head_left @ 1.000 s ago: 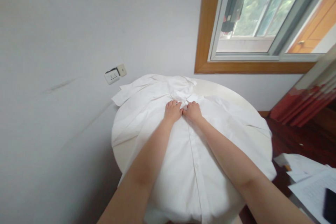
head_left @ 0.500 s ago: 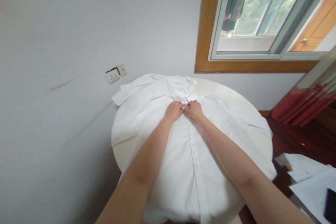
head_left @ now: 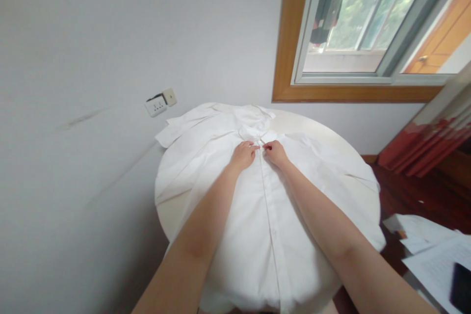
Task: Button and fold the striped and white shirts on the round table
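Observation:
A white button-up shirt (head_left: 245, 235) lies front up, with its collar end away from me and its hem hanging over the near edge of a round, cream table (head_left: 327, 131). My left hand (head_left: 243, 155) is at the left of the button placket just below the collar, its fingertips closed on the cloth. Across the placket, my right hand (head_left: 275, 154) pinches the fabric between thumb and curled fingers. The fingertips of both hands are close together but apart. Whichever button lies between them is too small to make out. A small button shows lower on the placket.
More white cloth (head_left: 221, 118) is spread at the table's far left, against the wall. A wall socket (head_left: 156, 106) sits above it. To the right are a wood-framed window (head_left: 285, 93), a red and cream curtain (head_left: 412, 142), papers (head_left: 434, 260) and a dark object (head_left: 461, 287).
My right hand has shifted slightly right, away from my left, widening the gap between the fingertips. The left hand stays nearly in place, and the shirt lies much as before.

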Motion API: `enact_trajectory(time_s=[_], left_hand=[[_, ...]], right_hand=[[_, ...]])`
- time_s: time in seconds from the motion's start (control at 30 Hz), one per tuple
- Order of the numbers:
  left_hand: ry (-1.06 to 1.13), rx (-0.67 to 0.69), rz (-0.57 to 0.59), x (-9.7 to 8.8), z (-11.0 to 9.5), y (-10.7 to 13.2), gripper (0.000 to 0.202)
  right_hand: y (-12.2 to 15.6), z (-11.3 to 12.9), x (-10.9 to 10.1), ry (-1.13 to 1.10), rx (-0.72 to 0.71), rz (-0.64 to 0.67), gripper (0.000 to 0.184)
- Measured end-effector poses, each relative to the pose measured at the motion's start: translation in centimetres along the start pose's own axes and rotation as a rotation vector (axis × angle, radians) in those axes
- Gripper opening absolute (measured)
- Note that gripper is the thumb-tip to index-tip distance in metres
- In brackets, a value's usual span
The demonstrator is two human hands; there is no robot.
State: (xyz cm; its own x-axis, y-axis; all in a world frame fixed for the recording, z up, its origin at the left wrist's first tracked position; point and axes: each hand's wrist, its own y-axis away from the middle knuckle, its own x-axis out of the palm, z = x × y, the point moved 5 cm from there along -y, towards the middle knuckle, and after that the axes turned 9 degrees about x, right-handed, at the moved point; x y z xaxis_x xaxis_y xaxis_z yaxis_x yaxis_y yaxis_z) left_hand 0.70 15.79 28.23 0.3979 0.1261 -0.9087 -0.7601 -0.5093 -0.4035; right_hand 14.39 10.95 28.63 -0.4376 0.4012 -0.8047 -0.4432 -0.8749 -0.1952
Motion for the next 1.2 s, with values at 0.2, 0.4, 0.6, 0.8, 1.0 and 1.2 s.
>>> enact_trajectory(time_s=[0.2,0.4,0.6,0.8,1.0,1.2], left_hand=[[0.138,-0.217,0.018,0.2,0.2,-1.4,0.029],[0.113,-0.371,-0.031,0.8,-0.3,-2.3,0.027],[0.102,-0.400,-0.085,0.6,-1.0,-1.8,0.027],[0.058,-0.412,-0.116,0.0,-1.4,-1.6,0.021],[0.062,-0.396,-0.151,-0.2,-1.1,-1.6,0.019],[0.014,-0.380,-0.156,-0.6,-1.4,-1.1,0.018]], right_hand=[[-0.1,-0.1,0.0,-0.004,-0.040,0.020,0.037],[-0.1,-0.2,0.0,-0.022,-0.043,0.014,0.038],[0.0,0.2,0.1,-0.038,-0.076,-0.008,0.039],[0.0,0.1,0.5,-0.105,-0.082,0.004,0.043],[0.3,0.2,-0.3,-0.090,-0.082,-0.121,0.037],[0.7,0.3,-0.2,0.071,-0.057,-0.112,0.032]])
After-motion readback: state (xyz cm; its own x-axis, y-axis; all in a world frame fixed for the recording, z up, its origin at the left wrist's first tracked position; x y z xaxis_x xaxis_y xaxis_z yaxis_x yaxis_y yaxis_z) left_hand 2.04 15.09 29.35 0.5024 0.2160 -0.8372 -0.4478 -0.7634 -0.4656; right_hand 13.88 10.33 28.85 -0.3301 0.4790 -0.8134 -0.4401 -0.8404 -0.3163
